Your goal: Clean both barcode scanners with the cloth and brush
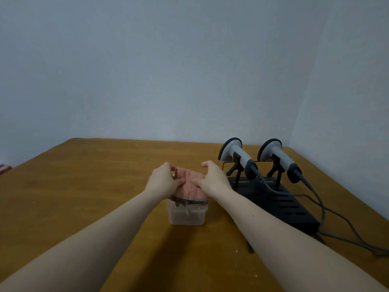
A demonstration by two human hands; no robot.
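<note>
Cloth [190, 186] of pink, waffle-textured fabric with a dark checked trim and a small frayed tie at its near edge is seen draped over a clear plastic container [188, 216] near the middle of the table [84, 186]. At the cloth's 9 o'clock side, the left hand [163, 179] is placed with its thumb and fingers curled round the fabric's edge, pinching it. At the cloth's 3 o'clock side, the right hand [212, 175] is laid on the fabric; its thumb is pressed onto the cloth while its fingers are curved over the far side, so a grip on the cloth is suggested, though the fingertips are hidden.

Toward 2 o'clock from the container, the left scanner [236, 159] and the right scanner [277, 160] are held tilted on a black stand [280, 203], heads up and away, grey bodies with black grips. They are set just beside each other but apart. Grey cables [328, 216] are run from the handles down across the table toward 4 o'clock.

A wide bare stretch of wooden table is left at 9 o'clock, reaching to the left edge. The far edge is met by a pale wall [189, 70], and the right edge is passed close behind the stand.
</note>
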